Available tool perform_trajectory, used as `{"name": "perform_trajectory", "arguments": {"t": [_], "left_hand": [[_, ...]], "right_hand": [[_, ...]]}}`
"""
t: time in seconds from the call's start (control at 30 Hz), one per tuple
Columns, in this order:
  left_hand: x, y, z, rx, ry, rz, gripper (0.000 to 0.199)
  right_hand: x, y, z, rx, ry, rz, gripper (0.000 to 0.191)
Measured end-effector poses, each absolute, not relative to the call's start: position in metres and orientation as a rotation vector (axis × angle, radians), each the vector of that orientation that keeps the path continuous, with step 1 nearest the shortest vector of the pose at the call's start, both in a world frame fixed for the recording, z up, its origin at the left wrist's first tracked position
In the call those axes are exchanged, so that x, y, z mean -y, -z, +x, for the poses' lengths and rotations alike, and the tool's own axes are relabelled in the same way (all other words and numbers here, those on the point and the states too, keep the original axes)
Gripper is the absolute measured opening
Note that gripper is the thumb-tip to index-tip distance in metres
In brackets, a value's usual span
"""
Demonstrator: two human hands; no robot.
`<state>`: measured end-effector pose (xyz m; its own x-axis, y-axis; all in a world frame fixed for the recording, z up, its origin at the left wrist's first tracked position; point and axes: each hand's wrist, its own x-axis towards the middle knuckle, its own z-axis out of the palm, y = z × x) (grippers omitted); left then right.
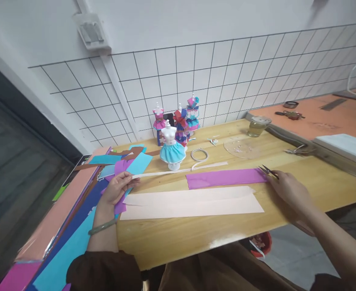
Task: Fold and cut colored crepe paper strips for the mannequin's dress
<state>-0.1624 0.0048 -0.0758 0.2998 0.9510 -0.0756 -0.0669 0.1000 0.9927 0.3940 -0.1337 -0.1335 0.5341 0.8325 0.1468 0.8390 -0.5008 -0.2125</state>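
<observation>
My left hand (120,186) pinches one end of a narrow pale paper strip (156,173), which runs right across the table in front of a small white dress form. That dress form (169,133) wears a turquoise skirt (172,152) with a white hem. In my right hand (289,190) is a pair of scissors (268,171), their blades pointing up and left over the end of a purple crepe paper strip (223,178). Nearer to me lies a wide pale pink paper strip (193,204), flat on the wood.
Coloured paper sheets (71,202) are stacked along the left edge. Several dressed miniature forms (181,121) stand behind the white one. A coiled cord (200,155), a clear round plate (241,148) and a lidded glass cup (257,127) sit farther back. A red bin (264,244) is below the table.
</observation>
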Motion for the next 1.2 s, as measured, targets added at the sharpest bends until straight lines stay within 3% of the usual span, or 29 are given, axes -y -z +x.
{"name": "perform_trajectory", "arguments": {"t": [0.27, 0.47, 0.6, 0.83, 0.97, 1.2], "left_hand": [[0.042, 0.039, -0.147, -0.823, -0.962, 1.391, 0.016], [0.076, 0.027, -0.131, -0.762, -0.966, 1.431, 0.014], [0.091, 0.012, -0.106, -0.687, -0.933, 1.484, 0.013], [0.110, -0.014, -0.079, -0.639, -0.826, 1.528, 0.027], [0.113, -0.011, -0.099, -0.664, -1.013, 1.463, 0.032], [0.103, 0.015, -0.134, -0.808, -1.180, 1.303, 0.027]], "right_hand": [[0.137, 0.153, 0.411, 1.587, 0.313, -2.499, 0.041], [0.117, 0.138, 0.379, 1.487, 0.407, -2.359, 0.037], [0.091, 0.098, 0.305, 1.787, 0.058, -1.809, 0.042], [0.085, 0.012, 0.178, 2.199, -1.027, -0.693, 0.034], [0.077, 0.007, 0.182, 2.232, -1.345, -0.755, 0.030], [0.067, 0.007, 0.244, 2.103, -1.446, -1.017, 0.032]]}}
